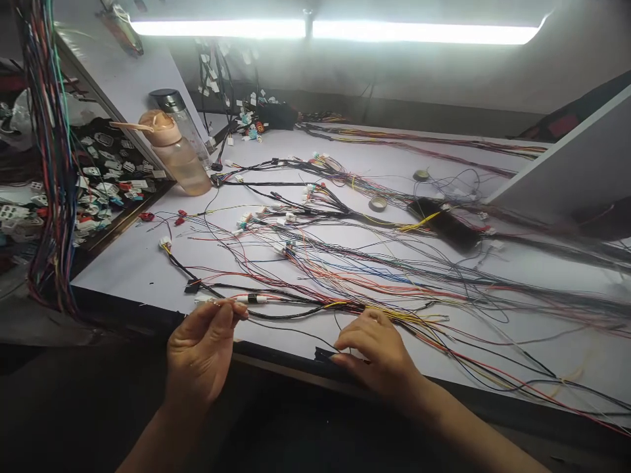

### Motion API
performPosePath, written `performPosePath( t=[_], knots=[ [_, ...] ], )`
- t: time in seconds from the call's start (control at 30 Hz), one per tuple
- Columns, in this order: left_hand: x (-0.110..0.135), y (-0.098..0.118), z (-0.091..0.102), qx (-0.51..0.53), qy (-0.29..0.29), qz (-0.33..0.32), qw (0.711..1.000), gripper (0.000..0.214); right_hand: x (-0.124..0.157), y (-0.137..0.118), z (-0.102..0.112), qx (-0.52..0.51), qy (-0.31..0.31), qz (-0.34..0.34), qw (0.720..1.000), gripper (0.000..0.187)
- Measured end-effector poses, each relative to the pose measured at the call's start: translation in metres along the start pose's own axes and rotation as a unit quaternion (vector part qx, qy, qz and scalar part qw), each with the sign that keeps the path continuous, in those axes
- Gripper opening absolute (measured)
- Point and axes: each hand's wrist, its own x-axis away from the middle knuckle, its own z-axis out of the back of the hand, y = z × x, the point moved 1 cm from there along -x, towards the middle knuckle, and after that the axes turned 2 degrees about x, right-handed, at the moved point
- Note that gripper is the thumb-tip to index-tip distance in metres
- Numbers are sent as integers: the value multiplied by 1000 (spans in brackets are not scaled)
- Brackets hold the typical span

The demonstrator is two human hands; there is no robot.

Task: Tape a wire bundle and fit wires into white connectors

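Note:
My left hand (202,351) is at the table's front edge, thumb and fingers pinched on the end of a thin wire (231,302) from the wire harness (315,305). My right hand (377,351) rests on the front edge to the right, fingers curled down on a black strip (325,355), close to where the bundle's yellow and red wires fan out. The harness spreads over the white table (138,263) with many coloured wires and small white connectors (165,244).
A peach water bottle (172,154) and a clear bottle (180,118) stand at the back left. A tray of connectors (106,187) lies left of the table. Hanging wires (49,157) drape at far left. Tape rolls (378,203) sit mid-table. A white panel (566,164) slants at right.

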Motion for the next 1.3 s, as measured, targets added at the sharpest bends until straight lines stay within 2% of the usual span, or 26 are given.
performPosePath(
  t=[0.1, 0.23, 0.4, 0.5, 0.6, 0.7, 0.8, 0.87, 0.9, 0.97, 1.03, 1.07, 1.17, 1.23, 1.3],
  knots=[
    [11, -3, 24, -21, 54, 23, 998, 22, 7, 5, -7, 5, -53, 21, 998, 6],
    [25, -8, 42, -22, 116, 75, 990, 28, 9, 8, -8, 40, -67, 28, 997, 11],
    [37, -9, 38, -11, 177, 115, 977, 37, 6, 11, 1, 89, -74, 43, 992, 12],
    [43, -10, 32, -7, 193, 158, 968, 42, 7, 16, 7, 99, -78, 37, 991, 14],
    [48, -12, 31, -19, 169, 195, 966, 39, 11, 20, 10, 102, -78, 32, 991, 17],
    [43, -8, 38, -54, 110, 184, 975, 35, 16, 25, 10, 98, -82, 25, 991, 16],
    [21, 1, 46, -110, 43, 122, 986, 37, 19, 28, 10, 87, -81, 24, 993, 15],
    [-3, 6, 50, -200, 16, 46, 979, 33, 19, 29, 9, 79, -76, 24, 994, 15],
    [-17, 9, 51, -274, 15, -7, 961, 32, 19, 29, 8, 75, -74, 25, 994, 14],
    [-47, 11, 50, -451, -5, -94, 887, 28, 20, 31, 8, 68, -70, 24, 995, 12],
    [-77, 10, 49, -550, -28, -171, 817, 27, 21, 33, 7, 63, -67, 22, 996, 11],
    [-92, 8, 49, -588, -38, -183, 787, 27, 22, 34, 6, 61, -65, 19, 996, 11],
    [-129, 2, 48, -680, -81, -149, 714, 33, 24, 37, 5, 59, -65, 9, 996, 10],
    [-146, -2, 49, -707, -119, -134, 684, 35, 24, 38, 4, 60, -67, 1, 996, 11],
    [-157, -5, 49, -713, -164, -136, 668, 36, 24, 37, 3, 59, -67, -3, 996, 12]
  ],
)
